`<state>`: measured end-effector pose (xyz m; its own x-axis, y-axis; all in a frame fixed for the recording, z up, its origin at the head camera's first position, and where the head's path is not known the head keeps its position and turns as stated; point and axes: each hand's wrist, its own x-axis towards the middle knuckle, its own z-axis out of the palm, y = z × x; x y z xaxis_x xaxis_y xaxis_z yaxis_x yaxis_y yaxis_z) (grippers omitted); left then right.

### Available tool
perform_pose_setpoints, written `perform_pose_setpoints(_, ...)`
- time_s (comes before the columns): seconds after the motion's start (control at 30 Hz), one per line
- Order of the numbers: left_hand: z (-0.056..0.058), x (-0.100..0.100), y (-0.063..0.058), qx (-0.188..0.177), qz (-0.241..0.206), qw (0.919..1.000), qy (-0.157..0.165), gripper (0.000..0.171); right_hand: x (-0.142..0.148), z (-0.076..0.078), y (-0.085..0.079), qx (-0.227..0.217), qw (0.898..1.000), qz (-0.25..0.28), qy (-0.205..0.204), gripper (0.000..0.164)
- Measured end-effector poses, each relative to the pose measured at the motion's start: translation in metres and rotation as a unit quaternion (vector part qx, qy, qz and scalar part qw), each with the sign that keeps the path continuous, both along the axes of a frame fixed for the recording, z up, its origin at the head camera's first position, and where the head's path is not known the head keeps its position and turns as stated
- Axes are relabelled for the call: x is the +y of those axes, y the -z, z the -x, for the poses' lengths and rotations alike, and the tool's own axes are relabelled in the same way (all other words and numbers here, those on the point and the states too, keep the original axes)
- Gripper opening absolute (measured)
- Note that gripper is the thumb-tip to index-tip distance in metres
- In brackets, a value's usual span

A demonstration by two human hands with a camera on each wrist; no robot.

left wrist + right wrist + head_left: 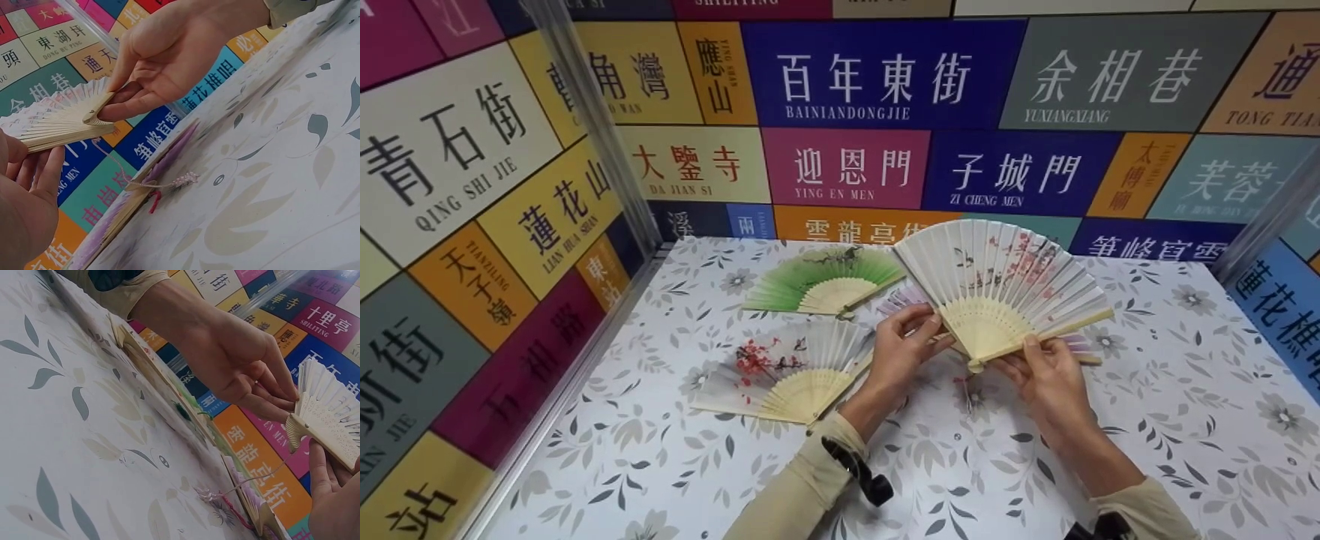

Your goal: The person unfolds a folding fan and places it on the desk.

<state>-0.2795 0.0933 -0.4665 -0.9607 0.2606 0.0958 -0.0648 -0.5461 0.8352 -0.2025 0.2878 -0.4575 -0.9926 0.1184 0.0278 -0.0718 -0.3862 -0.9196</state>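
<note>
A white folding fan [1005, 262] with red blossoms is spread wide above the table, its pale ribs meeting at a pivot at the bottom. My left hand [896, 349] pinches its left edge between thumb and fingers. On the opposite side my right hand [1054, 375] grips the outer rib, thumb on top. A pale cord with a tassel [185, 179] hangs from the pivot. Below and behind it a purple fan [169, 154] lies on the table, mostly hidden by the white one in the head view; a small red piece [154, 201] lies by its pivot.
At the back left an opened green fan [780, 281] lies on the flower-patterned table [660, 465]. Nearer me rests a greyish fan [769, 367] with red blossoms, close to my left forearm. Panels with coloured place-name signs [877, 75] stand around the table's back and sides.
</note>
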Motion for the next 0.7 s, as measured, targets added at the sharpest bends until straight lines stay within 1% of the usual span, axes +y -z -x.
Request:
perform_pose_setpoints(0.23,0.0004,-0.0003,-0.001,-0.015,-0.018,0.9996,-0.017,0.028,0.0012,0.0012,0.002,0.018,1.0,0.001,-0.007,0.038)
perform_pose_setpoints(0.37,0.0009,0.0001,-0.001,-0.022,-0.025,0.9991,-0.025,0.028,0.0021,0.0019,0.0037,0.028,0.999,0.01,-0.014,0.04)
perform_pose_setpoints(0.47,0.0008,0.0001,-0.0014,-0.021,-0.026,0.999,-0.029,0.027,0.0023,0.0019,0.0044,0.029,0.999,0.019,-0.015,0.041)
perform_pose_setpoints(0.7,0.0015,0.0002,-0.0029,-0.019,-0.031,0.9982,-0.047,0.027,0.0018,0.0017,0.0054,0.027,0.999,0.019,-0.014,0.042)
